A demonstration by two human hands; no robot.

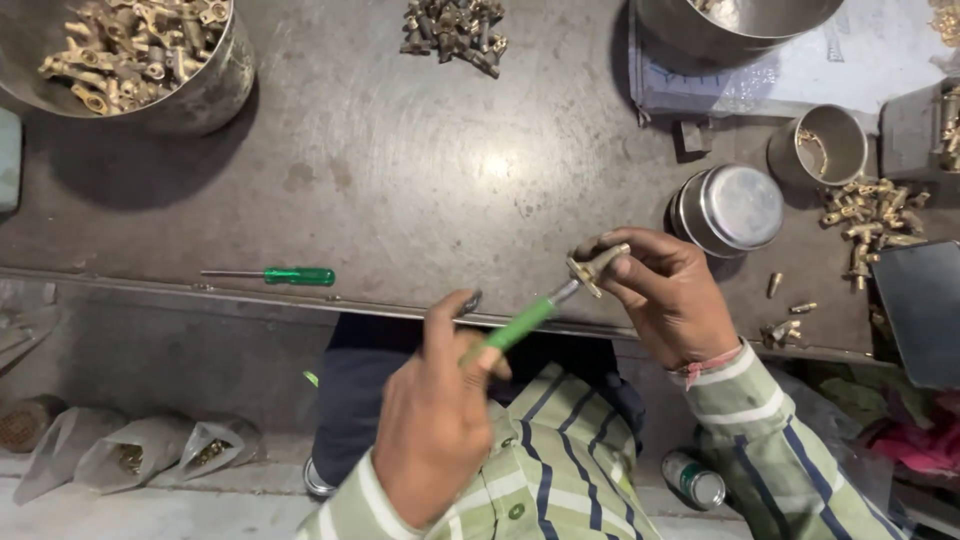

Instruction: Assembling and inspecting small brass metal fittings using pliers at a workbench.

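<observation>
1. The left hand (435, 425) is closed round the green handle of a screwdriver (520, 325), its shaft slanting up and to the right.
2. The right hand (665, 295) pinches a small brass fitting (597, 268) between thumb and fingers, above the near edge of the counter (420, 170).
3. The screwdriver's tip meets the fitting, so the fitting sits at the right hand's fingertips and just up and right of the left hand.
4. Both sleeves are striped green, white and blue; a pink-red thread circles the right wrist.
5. A second green screwdriver (285, 276) lies flat on the counter, well to the left of the hands.
6. Just beyond the right hand stands one round steel tin (735, 208), and past it one steel cup (825, 145).
7. Right of the tin lies a loose heap of brass fittings (875, 215), too many to count; about four single pieces lie scattered near the right wrist.
8. Two large steel bowls stand at the far edge: one at far left (150, 60) full of brass fittings, one at far right (735, 20) cut off by the frame.
9. Between them lies one dark pile of parts (455, 28).
10. On the floor at lower left lie three open bags (140, 450); one small can (695, 480) lies at lower right.
</observation>
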